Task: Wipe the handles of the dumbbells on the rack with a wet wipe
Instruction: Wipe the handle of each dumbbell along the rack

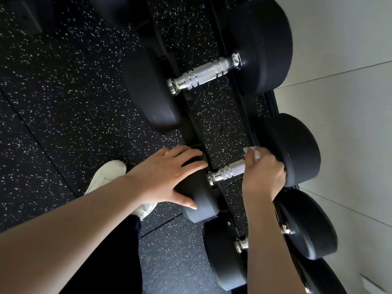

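Black round-headed dumbbells lie in a row on a black rack (222, 128). My right hand (264, 175) grips a white wet wipe (253, 152) wrapped round the right end of the middle dumbbell's chrome handle (228, 172). My left hand (167, 177) rests with straight fingers on that dumbbell's near head (199, 206). Farther along the rack a larger dumbbell shows its bare knurled handle (203, 75). A closer dumbbell's handle (241, 244) is mostly hidden behind my right forearm.
Speckled black rubber floor (63, 102) lies left of the rack. A pale tiled wall (350, 102) runs close along the rack's right side. My white shoe (108, 172) and dark trouser leg stand by the rack's front edge.
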A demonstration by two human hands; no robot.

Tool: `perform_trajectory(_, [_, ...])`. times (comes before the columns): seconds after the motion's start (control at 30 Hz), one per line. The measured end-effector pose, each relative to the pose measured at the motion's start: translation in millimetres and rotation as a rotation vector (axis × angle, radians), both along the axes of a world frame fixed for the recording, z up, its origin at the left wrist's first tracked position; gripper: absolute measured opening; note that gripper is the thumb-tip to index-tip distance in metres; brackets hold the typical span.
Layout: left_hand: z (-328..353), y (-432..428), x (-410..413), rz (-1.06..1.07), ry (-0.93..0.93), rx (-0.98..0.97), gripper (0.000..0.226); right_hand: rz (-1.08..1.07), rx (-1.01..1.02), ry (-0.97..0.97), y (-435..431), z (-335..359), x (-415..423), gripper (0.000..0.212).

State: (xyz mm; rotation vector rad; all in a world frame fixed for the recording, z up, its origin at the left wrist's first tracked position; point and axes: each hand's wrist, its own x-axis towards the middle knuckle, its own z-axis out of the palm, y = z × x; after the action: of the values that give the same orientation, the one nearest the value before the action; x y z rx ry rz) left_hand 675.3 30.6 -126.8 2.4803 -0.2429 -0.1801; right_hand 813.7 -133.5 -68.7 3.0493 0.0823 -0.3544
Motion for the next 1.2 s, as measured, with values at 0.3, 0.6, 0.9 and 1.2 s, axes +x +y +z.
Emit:
perform_trajectory(0.3, [3.0, 1.4, 0.7, -0.026, 0.031, 0.027, 0.086, 0.064, 0.220, -0.288, -11.5, -16.2, -15.6, 0.018])
perform_trajectory(0.6, [11.8, 2.6, 2.9, -0.085, 0.087, 0.090, 0.088, 0.017, 0.380, -0.285, -25.8, -21.3, -34.5, 0.017])
perform_trajectory(0.9, [29.5, 1.5, 7.9, -0.160, 0.121, 0.259, 0.091, -0.242, 0.678, -0.125, -37.4, -8.5, -54.3, 0.011])
perform_trajectory(1.2, [80.3, 31.3, 34.5, -0.146, 0.038, 0.429, 0.081, -0.047, 0.739, -0.041, -11.1, 40.9, -57.7, 0.012])
